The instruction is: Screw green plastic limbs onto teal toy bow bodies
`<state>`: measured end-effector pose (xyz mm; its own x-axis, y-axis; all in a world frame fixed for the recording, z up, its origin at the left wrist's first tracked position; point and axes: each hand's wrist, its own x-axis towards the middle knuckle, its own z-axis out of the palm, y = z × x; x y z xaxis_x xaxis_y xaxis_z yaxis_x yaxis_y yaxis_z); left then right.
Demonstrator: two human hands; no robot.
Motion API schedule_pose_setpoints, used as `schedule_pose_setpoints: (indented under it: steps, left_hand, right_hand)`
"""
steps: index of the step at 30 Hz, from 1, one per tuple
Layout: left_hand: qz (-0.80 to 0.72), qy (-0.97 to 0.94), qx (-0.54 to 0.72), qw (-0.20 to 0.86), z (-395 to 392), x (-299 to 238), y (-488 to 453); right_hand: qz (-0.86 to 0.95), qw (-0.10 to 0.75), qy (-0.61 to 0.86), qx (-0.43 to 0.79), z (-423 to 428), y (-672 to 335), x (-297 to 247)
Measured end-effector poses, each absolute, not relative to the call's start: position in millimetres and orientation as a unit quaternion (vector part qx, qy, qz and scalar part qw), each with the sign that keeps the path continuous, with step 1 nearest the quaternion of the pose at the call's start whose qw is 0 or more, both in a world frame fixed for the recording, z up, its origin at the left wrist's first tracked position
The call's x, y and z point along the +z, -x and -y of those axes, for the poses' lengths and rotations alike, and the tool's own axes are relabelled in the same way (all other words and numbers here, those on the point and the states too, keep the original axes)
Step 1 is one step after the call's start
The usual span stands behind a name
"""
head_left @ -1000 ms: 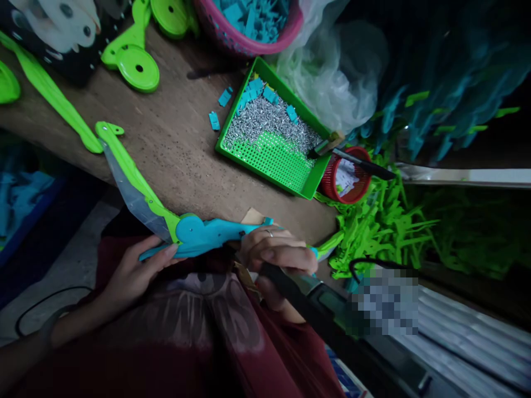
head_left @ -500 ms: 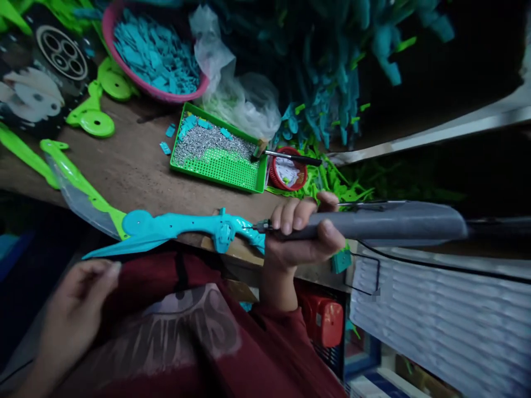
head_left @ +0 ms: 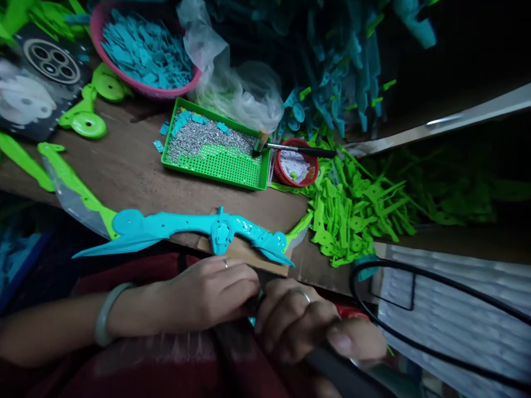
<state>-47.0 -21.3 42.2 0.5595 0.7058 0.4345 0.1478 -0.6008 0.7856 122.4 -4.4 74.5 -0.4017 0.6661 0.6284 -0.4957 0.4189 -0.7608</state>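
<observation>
In my right hand [head_left: 302, 320] is a dark electric screwdriver [head_left: 344, 367], its body pointing down toward the lower right and its cord looping at the right. My left hand [head_left: 211, 293] meets it at the screwdriver's front end, fingers curled together; what they grip there is hidden. Just beyond both hands a turquoise plastic toy bow [head_left: 191, 223] lies along the table edge. Green limbs with clear grey parts join its two ends. A small turquoise cover piece [head_left: 223, 235] sits at its middle.
A green perforated tray [head_left: 224, 171] holds many screws, with a magnetic-looking hammer [head_left: 296, 148] across its corner. Behind are a pink basin [head_left: 145, 91] of turquoise pieces and a plastic bag [head_left: 253, 88]. Right: a red basket [head_left: 313, 171] and piled green parts [head_left: 352, 210].
My right hand has drawn the screwdriver off the bow and down toward my body, turning it. My left hand has moved right to meet its front end. The bow stays in place.
</observation>
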Motion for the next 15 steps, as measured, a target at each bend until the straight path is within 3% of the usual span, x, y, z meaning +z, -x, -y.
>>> schedule_pose_setpoints:
  steps: [3, 7, 10, 15]
  left_hand:
    - [-0.363, -0.792, 0.414, 0.264, 20.0, 28.9, 40.7]
    - [-0.404, -0.844, 0.328, 0.128, 25.0, -1.2, 40.4]
    - [-0.399, -0.877, 0.254, 0.083, 32.9, -24.1, 41.2]
    - [-0.376, -0.895, 0.235, 0.046, 36.4, -34.1, 45.7]
  right_hand:
    - [0.642, 0.582, 0.206, 0.454, -12.3, -131.4, 64.3]
    - [0.543, 0.681, 0.340, 0.355, -43.9, -132.0, 39.7]
    - [0.541, 0.665, 0.353, 0.374, -55.9, -126.3, 21.6]
    - [0.586, 0.623, 0.326, 0.401, -54.3, -121.1, 6.9]
